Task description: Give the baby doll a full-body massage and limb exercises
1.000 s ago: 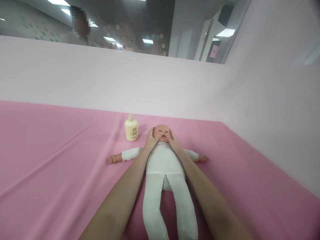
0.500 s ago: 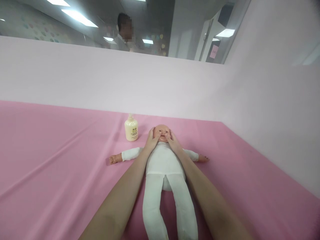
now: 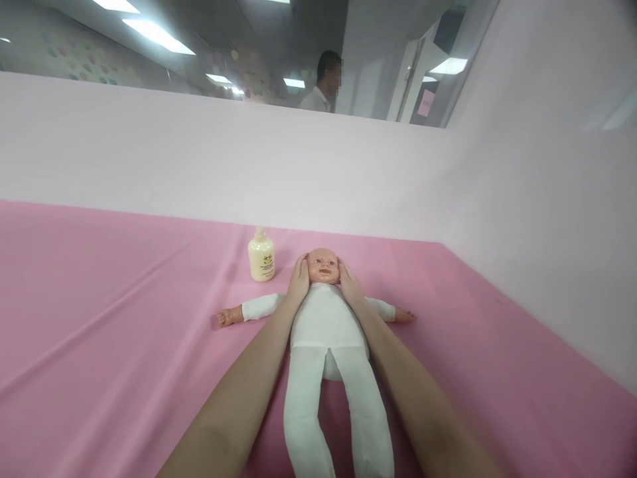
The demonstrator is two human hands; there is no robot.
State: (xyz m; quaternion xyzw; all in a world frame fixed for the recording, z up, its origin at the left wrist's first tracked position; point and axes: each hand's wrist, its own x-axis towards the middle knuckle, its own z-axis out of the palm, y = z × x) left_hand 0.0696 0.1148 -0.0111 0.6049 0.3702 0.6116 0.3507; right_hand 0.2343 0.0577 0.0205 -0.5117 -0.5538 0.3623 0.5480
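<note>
Doll (image 3: 326, 318) in a white suit lies on its back on the pink table (image 3: 114, 332), arms spread. Left hand (image 3: 298, 282) and right hand (image 3: 350, 284) rest flat and unclenched against the sides of its head, cupping rather than gripping. Body looks soft, light and floppy, head hard; the torso seems the safest hold. Cream bottle (image 3: 261, 256) stands just beside.

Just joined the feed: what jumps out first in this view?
A baby doll in white lies face-up mid-frame on the pink sheet, arms spread. The left hand and right hand cup the sides of its head. A cream pump bottle stands upright just left of the head.
</note>
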